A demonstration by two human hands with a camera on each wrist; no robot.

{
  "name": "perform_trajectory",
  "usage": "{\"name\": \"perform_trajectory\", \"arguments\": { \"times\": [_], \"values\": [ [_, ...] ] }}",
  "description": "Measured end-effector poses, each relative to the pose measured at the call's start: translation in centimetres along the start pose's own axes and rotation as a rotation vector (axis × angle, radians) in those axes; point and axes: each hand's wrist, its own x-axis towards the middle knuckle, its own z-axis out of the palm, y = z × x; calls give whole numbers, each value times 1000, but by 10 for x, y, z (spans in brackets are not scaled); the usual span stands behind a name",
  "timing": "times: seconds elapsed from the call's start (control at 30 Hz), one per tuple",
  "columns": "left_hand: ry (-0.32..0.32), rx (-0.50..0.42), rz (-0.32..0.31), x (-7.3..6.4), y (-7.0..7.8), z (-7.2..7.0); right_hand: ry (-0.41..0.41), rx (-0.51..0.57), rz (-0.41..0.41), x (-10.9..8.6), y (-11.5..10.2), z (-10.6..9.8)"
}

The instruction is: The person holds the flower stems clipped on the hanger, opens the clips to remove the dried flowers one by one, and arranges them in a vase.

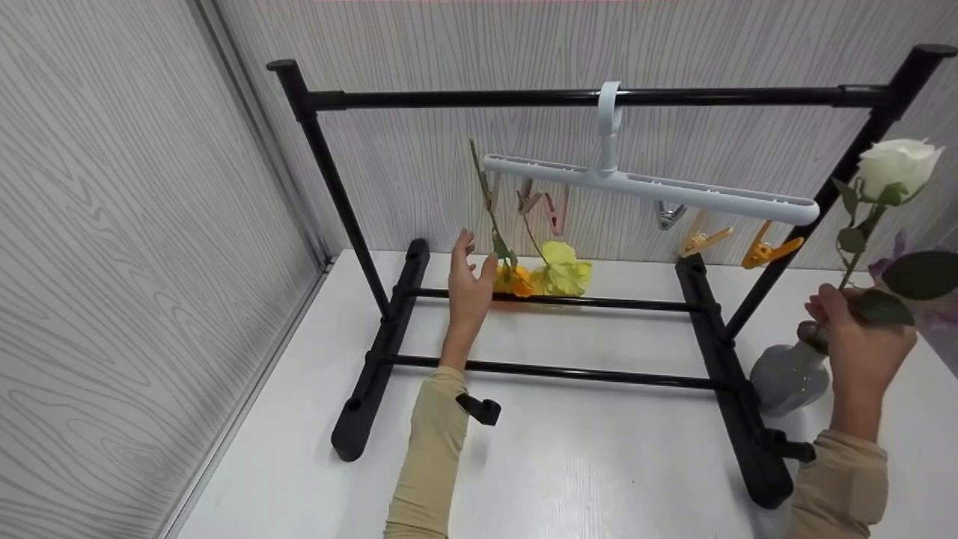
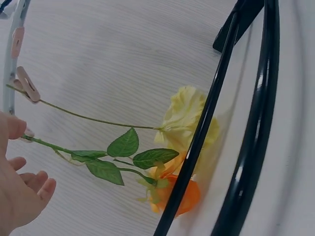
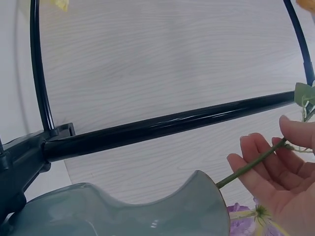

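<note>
My left hand is raised beside the hanging flowers, fingers loosely extended and holding nothing. Just right of it, an orange rose hangs head down by its leafy stem. Next to that hangs a yellow flower, its stem in a pinkish clothespin. Both hang under a pale blue clip hanger. With thumb and fingers, my right hand pinches the stem of a white rose. In the right wrist view the stem's lower end passes into the mouth of a grey-green vase.
A black rack carries the hanger; its lower bars cross in front of the flowers. Orange clothespins and a grey one hang on the right. Purple flowers stand by the vase. Wood-grain panels rise left and behind.
</note>
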Motion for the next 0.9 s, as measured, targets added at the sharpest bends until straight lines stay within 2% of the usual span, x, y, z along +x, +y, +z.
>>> {"name": "perform_trajectory", "arguments": {
  "times": [0.17,0.3,0.47,0.53,0.7,0.9],
  "values": [
    [-68,-17,-30,22,12,2,2,-85,51,0,-2,-1],
    [-128,-56,-118,38,14,5,-11,-112,118,1,0,-4],
    [-236,-75,-236,48,6,11,-31,-100,184,1,1,-5],
    [-258,-92,-243,50,4,13,-46,-109,178,2,2,-5],
    [-269,-123,-214,53,6,21,-73,-135,151,1,3,-4],
    [-274,-161,-254,55,3,30,-89,-200,144,1,3,-5]
  ]
}}
